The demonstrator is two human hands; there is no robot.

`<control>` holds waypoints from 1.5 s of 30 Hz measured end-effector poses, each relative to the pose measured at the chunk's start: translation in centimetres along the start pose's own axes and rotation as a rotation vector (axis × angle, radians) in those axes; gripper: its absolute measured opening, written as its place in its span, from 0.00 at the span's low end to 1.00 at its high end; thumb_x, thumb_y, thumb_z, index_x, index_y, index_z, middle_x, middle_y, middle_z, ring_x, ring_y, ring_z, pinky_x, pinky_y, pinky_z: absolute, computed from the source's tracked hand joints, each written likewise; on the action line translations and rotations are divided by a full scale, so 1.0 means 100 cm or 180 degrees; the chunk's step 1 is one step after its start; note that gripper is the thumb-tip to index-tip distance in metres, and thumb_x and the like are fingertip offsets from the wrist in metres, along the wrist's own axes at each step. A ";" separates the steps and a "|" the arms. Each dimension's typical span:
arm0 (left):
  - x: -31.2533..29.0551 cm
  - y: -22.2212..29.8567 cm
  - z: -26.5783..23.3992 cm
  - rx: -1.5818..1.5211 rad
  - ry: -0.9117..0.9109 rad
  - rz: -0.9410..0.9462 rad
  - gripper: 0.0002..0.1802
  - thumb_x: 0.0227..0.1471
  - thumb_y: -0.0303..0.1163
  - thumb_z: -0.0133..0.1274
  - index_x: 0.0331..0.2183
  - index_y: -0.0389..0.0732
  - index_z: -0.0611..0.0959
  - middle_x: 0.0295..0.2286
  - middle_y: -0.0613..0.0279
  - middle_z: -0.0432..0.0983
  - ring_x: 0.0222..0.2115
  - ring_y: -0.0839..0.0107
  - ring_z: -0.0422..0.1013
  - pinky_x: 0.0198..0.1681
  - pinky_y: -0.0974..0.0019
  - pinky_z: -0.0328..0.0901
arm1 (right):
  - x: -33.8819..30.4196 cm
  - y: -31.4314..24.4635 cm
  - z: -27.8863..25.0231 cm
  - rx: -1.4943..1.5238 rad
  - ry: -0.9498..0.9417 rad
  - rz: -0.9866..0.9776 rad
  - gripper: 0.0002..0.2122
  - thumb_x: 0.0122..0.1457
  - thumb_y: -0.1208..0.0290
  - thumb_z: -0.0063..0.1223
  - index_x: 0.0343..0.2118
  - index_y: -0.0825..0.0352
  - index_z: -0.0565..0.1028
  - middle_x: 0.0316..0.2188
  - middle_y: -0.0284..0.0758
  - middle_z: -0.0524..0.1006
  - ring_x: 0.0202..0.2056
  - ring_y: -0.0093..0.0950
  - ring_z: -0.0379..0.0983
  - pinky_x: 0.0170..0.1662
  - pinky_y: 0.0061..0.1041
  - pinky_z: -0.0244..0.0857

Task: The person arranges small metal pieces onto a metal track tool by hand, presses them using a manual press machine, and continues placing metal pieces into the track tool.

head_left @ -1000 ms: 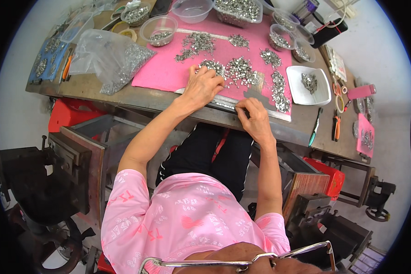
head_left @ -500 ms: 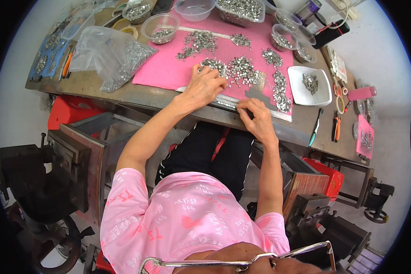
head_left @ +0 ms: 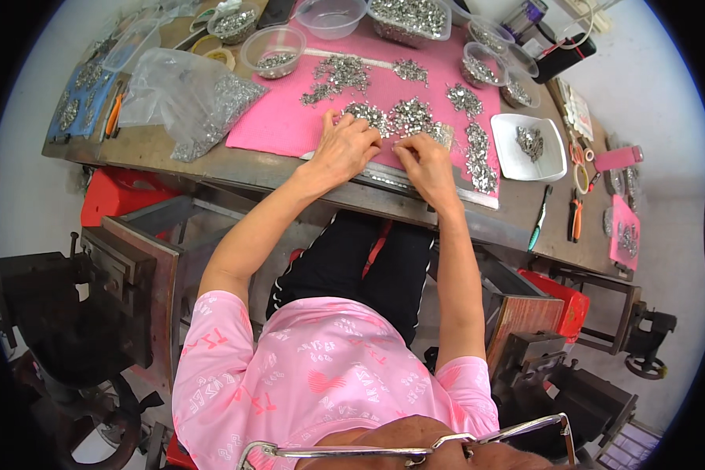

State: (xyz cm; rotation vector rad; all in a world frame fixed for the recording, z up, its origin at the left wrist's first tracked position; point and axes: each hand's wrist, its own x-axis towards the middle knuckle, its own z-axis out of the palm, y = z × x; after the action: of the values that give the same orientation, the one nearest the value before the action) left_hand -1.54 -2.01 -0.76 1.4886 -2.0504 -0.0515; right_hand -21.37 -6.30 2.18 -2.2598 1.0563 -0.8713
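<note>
Both my hands work at the front edge of a pink mat (head_left: pixel 270 125), close to heaps of small shiny metal pieces. My left hand (head_left: pixel 346 150) rests with curled fingers beside the near left heap (head_left: pixel 370 116); anything in its fingers is too small to name. My right hand (head_left: pixel 427 163) pinches thumb and forefinger together just below the near middle heap (head_left: pixel 411 114). What it pinches, if anything, cannot be made out. Under and between the hands, along the table edge, lies a narrow metal strip (head_left: pixel 385 177), partly covered by them.
A plastic bag of metal pieces (head_left: pixel 200 102) lies left of the mat. Clear tubs (head_left: pixel 274 52) line the back. To the right are a white tray (head_left: pixel 554 160), a toothbrush (head_left: pixel 540 219) and orange-handled pliers (head_left: pixel 576 218). Bench vises (head_left: pixel 94 290) stand below the table.
My right hand has moved up and left from the table edge to beside the heaps, its fingertips now closer to my left hand. The left hand has barely shifted.
</note>
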 end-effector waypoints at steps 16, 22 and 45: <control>0.009 0.018 0.012 -0.0211 0.0335 0.0196 0.04 0.51 0.31 0.60 0.33 0.47 0.84 0.30 0.67 0.74 0.36 0.66 0.70 0.54 0.48 0.52 | -0.027 0.018 -0.023 -0.0283 0.0102 0.0040 0.04 0.52 0.79 0.60 0.31 0.69 0.80 0.29 0.42 0.76 0.32 0.43 0.74 0.38 0.39 0.67; 0.006 0.024 0.010 -0.0296 0.0253 0.0152 0.05 0.52 0.33 0.61 0.34 0.46 0.84 0.30 0.67 0.75 0.37 0.66 0.70 0.55 0.48 0.52 | -0.019 0.025 -0.011 -0.0567 0.0051 -0.0098 0.06 0.53 0.76 0.62 0.32 0.71 0.79 0.26 0.42 0.77 0.29 0.40 0.76 0.36 0.36 0.69; 0.021 0.014 0.021 -0.0220 0.0420 -0.0005 0.05 0.52 0.35 0.61 0.33 0.47 0.86 0.31 0.67 0.77 0.38 0.66 0.70 0.55 0.48 0.51 | -0.028 0.026 -0.026 -0.0531 -0.0070 -0.0073 0.04 0.54 0.77 0.62 0.32 0.70 0.80 0.27 0.41 0.75 0.29 0.37 0.74 0.34 0.33 0.67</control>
State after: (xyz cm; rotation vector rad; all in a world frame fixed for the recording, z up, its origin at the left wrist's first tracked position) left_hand -4.22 -4.00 -1.03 1.4134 -1.9234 -0.0237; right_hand -25.90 -6.03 1.27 -2.4170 1.1330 -0.7916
